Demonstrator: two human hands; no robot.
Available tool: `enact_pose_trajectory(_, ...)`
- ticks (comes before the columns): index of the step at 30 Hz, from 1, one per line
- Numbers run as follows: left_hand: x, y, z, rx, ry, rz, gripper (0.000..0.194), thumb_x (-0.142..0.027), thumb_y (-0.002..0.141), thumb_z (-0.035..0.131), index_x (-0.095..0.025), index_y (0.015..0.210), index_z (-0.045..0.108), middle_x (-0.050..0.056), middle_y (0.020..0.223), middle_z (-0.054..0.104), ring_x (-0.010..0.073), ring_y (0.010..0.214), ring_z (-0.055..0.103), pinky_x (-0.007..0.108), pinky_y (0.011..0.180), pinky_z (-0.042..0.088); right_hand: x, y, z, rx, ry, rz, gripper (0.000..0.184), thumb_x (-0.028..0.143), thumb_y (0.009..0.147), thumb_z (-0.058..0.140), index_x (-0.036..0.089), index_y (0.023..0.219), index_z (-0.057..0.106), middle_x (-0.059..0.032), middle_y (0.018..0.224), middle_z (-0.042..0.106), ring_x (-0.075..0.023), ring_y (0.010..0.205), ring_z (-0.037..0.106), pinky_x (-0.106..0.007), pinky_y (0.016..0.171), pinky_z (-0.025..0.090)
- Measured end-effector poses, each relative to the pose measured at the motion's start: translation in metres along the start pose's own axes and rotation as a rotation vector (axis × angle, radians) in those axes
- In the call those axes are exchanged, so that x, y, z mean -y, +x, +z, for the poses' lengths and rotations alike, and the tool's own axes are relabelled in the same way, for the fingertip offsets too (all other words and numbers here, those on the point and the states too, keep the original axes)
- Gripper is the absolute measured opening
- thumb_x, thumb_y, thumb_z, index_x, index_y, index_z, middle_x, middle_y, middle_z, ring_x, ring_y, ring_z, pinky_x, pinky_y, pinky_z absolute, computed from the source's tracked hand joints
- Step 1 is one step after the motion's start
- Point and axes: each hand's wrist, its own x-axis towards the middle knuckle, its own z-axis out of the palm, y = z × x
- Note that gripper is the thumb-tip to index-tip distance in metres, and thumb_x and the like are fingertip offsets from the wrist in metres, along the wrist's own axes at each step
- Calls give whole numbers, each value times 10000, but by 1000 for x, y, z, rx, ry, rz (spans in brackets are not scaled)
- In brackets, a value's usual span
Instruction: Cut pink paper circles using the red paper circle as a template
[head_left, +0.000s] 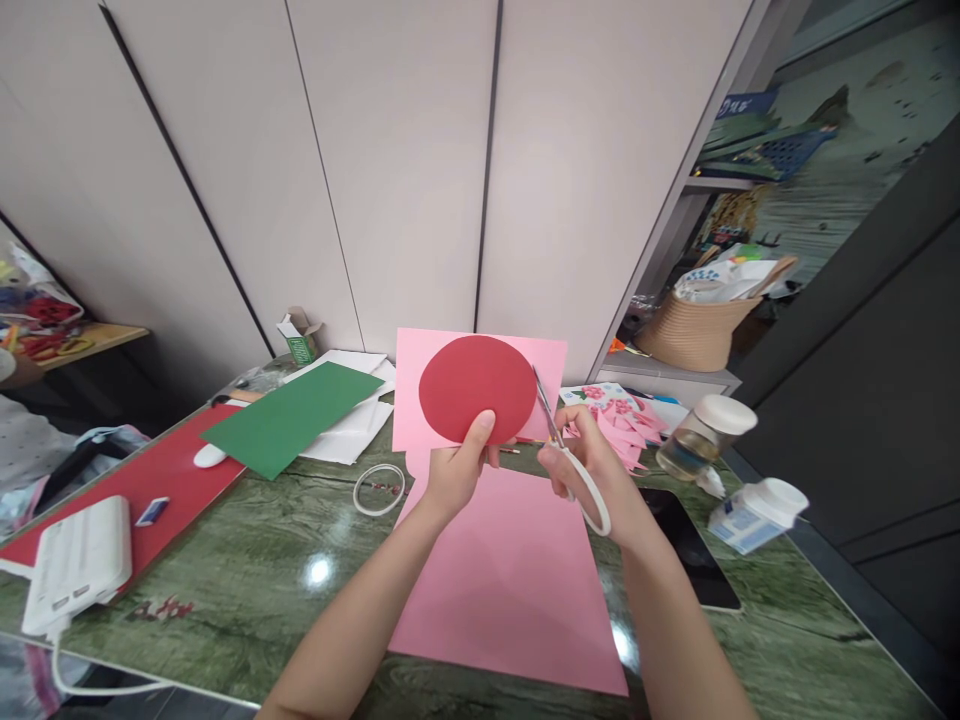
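My left hand (pixel 465 465) pinches a red paper circle (pixel 476 385) together with a pink paper sheet (pixel 405 400) behind it, thumb in front and fingers at the back. Both are held up above the table. In my right hand (pixel 600 465) is a pair of white-handled scissors (pixel 589 490). Their blades point up and to the left, at the right edge of the red circle and in front of the pink sheet. Whether the blades are cutting into the pink paper I cannot tell. A larger pink sheet (pixel 510 590) lies on the table below my hands.
Left on the green marbled table (pixel 285 590) are a green sheet (pixel 292 415), white papers, a red sheet (pixel 187 480), a white power bank (pixel 79 560) and a tape roll (pixel 358 490). Pink cut pieces (pixel 619 430), a tablet (pixel 690 550), a jar (pixel 705 435) and a white bottle (pixel 757 515) stand right.
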Motion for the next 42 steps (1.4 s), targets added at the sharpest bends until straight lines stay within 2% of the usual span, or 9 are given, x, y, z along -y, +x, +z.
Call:
enact_pose_trajectory(24, -1, 7, -11, 58, 24, 32, 528, -427, 859, 453, -165, 401, 464, -34, 373, 370, 61, 357, 293, 203, 428, 335, -6, 2, 0, -15, 48, 39, 261, 373, 839, 533, 268, 879, 297, 131, 463, 381, -77, 418, 318, -175, 418, 278)
enact_pose_trajectory(30, -1, 9, -16, 113, 27, 11, 499, -438, 854, 456, -150, 451, 522, -19, 408, 459, 52, 351, 298, 207, 406, 307, -4, 1, -1, -27, -37, 29, 282, 424, 836, 518, 262, 894, 294, 110, 502, 443, -90, 441, 394, -202, 454, 322)
enact_pose_trajectory(35, -3, 9, -17, 153, 73, -2, 476, -453, 850, 456, -145, 511, 585, -23, 392, 453, 61, 351, 316, 213, 407, 298, -1, 0, -1, -25, -64, -3, 266, 416, 849, 497, 261, 894, 286, 100, 527, 446, -102, 479, 401, -213, 487, 350)
enact_pose_trajectory(42, -2, 9, -18, 147, 80, 1, 475, -449, 850, 461, -145, 501, 570, -27, 396, 442, 55, 350, 292, 204, 409, 314, -1, 0, 1, -41, -48, 18, 261, 397, 847, 512, 263, 894, 293, 105, 520, 429, -98, 476, 375, -204, 479, 334)
